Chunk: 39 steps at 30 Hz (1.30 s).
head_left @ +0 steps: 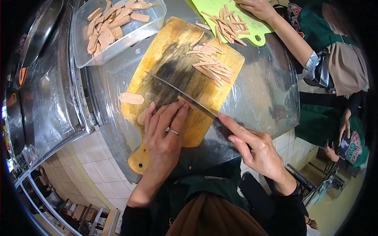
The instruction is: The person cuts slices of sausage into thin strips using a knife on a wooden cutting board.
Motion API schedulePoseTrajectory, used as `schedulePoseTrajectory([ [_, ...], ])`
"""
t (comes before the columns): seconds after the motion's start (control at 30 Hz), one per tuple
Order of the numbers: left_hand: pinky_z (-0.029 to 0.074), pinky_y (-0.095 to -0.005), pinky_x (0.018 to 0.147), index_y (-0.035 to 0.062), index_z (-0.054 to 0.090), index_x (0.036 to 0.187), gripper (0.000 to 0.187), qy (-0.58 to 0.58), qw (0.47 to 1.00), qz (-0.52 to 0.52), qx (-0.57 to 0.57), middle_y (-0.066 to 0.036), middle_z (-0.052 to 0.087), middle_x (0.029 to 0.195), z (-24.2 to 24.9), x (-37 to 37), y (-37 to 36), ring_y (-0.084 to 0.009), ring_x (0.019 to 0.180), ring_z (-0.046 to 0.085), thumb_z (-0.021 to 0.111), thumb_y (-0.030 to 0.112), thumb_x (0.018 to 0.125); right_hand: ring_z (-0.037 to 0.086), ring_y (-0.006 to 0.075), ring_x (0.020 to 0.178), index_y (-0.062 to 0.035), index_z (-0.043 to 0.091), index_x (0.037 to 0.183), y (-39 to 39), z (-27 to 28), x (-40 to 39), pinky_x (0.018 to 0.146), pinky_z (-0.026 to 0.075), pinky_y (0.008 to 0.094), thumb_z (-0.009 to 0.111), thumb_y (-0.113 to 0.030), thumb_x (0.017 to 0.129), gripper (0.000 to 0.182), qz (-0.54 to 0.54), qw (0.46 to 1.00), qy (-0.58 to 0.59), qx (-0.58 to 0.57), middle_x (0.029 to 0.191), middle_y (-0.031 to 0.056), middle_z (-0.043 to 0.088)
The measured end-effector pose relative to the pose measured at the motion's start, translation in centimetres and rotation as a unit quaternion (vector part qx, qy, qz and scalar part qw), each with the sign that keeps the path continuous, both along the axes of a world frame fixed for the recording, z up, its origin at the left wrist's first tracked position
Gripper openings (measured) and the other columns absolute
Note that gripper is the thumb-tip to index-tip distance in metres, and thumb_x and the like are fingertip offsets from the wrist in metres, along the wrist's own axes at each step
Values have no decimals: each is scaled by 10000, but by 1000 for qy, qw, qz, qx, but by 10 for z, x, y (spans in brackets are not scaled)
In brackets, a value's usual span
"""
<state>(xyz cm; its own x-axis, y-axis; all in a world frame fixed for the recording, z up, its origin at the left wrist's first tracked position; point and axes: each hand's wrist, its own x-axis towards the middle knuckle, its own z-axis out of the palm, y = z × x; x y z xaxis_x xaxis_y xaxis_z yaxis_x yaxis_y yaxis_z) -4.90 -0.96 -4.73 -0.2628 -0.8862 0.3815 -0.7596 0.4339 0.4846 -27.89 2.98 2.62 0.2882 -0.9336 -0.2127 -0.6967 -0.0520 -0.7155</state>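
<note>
A knife (182, 93) with a long thin blade lies across the wooden cutting board (151, 59), its handle in my right hand (256, 147), the index finger stretched along it. My left hand (163, 131), wearing a ring, presses its bent fingertips on a pinkish-brown meat slice (187, 101) beside the blade. Most of that slice is hidden by the fingers and knife. Another piece shows partly by the left hand's outer edge. A whole flat slice (132, 98) rests at the board's left edge. Thin cut strips (212, 65) are heaped at the upper right of the board.
A clear plastic container (130, 47) with several slices stands at upper left. At the top, another person's hand (256, 8) is by a green cutting board (258, 28) bearing strips (229, 25). A person in a green apron holds a phone (345, 143) at right. The metal table (260, 86) surrounds the boards.
</note>
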Motion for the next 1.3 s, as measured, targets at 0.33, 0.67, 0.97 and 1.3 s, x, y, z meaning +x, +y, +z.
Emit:
schedulePoseTrajectory([
  [0.33,481,-507,1074,57,749,1149,357,5,1000,2,-15,-63,702,1206,-4,0,-2,-257,1091,681,747,-2,796,731,348,799,-97,588,1463,4,6,5,771,574,402,630,-28,987,483,-18,998,35,57,1169,214,732],
  [0.67,484,-507,1070,61,746,1152,352,-1,1000,-3,-9,-61,706,1210,-2,-1,0,-255,1088,679,750,1,805,652,350,544,-254,457,1574,-8,-13,18,527,543,455,626,-80,996,627,14,996,83,-30,673,171,640],
  [0.97,486,-503,1063,59,742,1130,296,48,998,4,-32,-54,714,1173,-7,0,-4,-265,1065,686,771,6,841,681,393,626,-225,508,1541,-31,-7,8,605,536,448,589,-98,1024,538,-26,999,3,-29,780,222,689],
  [1.3,534,-365,835,50,751,1071,223,155,985,80,-9,-98,726,1066,14,31,1,-269,961,684,756,-27,862,738,371,811,-186,568,1497,12,1,8,746,570,379,619,-63,1003,511,-18,998,59,9,1153,233,712],
])
